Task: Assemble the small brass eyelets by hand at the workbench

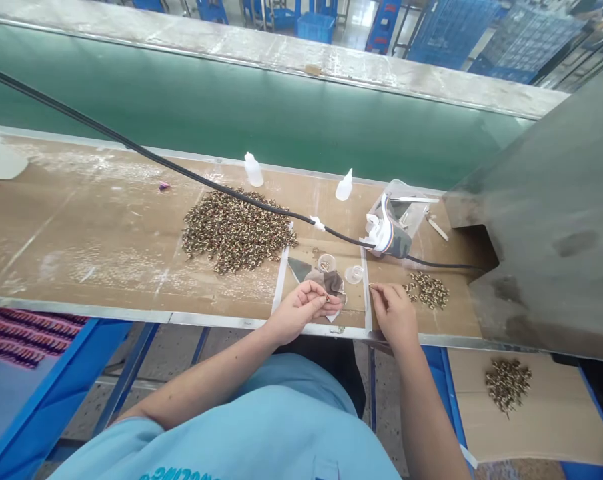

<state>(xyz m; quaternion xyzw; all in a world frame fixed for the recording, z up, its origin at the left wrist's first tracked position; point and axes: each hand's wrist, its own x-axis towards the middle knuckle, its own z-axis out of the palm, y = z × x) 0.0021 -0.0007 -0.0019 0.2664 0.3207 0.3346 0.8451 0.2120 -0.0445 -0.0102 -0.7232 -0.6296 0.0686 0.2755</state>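
Note:
My left hand (304,308) is over the bench edge, thumb and index finger pinched on a small brown and gold piece (326,299). Beside the small pile of gold and dark pieces (433,291) is my right hand (394,310), its thumb and index finger pinched at a tiny gold piece (371,285). Crumpled grey-brown cloth (331,281) lies just behind my left hand. Two small clear cups (326,263) (354,274) stand behind and between the hands. A large heap of similar curved pieces (236,230) spreads at the left.
Two white bottles (254,170) (344,186) stand at the bench's back, before a green conveyor belt (231,100). A black cable (181,172) crosses the bench. A clear bin (399,210) and metal housing (551,233) are at right. Another pile (507,385) lies on cardboard lower right.

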